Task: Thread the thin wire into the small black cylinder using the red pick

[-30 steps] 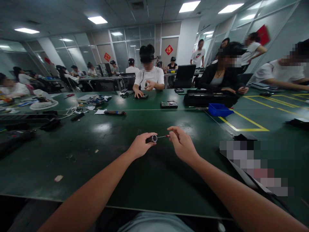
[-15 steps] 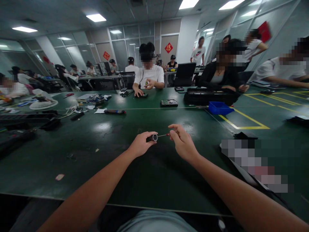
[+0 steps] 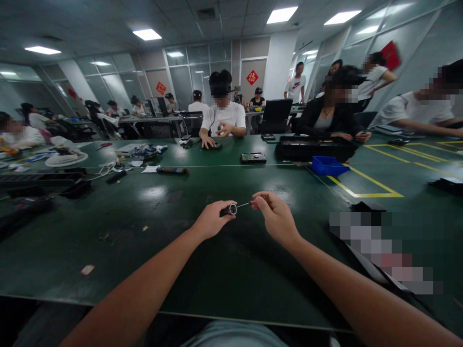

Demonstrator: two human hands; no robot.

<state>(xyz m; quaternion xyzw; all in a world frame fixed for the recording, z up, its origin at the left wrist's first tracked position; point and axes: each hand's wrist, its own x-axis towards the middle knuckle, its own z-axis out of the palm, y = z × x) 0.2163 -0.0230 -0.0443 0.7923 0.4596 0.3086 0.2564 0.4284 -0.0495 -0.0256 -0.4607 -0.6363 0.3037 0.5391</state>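
Note:
My left hand (image 3: pixel 211 220) is closed around a short dark cylinder (image 3: pixel 232 209) with a silvery ring at its end, which looks like a small flashlight. The ringed end faces me. Between the thumb and fingers of my right hand (image 3: pixel 278 218) is a thin screwdriver (image 3: pixel 244 205) with a reddish handle, mostly covered by the fingers. Its metal shaft points left, and the tip meets or almost meets the cylinder's side near the ring; actual contact cannot be made out. Both hands are above the green table (image 3: pixel 217 270).
Across the table sits a person in a white shirt (image 3: pixel 226 115). Farther off lie a circuit-board device (image 3: pixel 253 157), a blue bin (image 3: pixel 328 166), a long black housing (image 3: pixel 314 148) and a dark pen-like tool (image 3: pixel 172 170). A black sheet-like item (image 3: pixel 368 206) is on my right.
My right index finger, raised off the screwdriver before, has curled in against the handle. The left hand keeps its hold on the cylinder. The camera view has shifted slightly.

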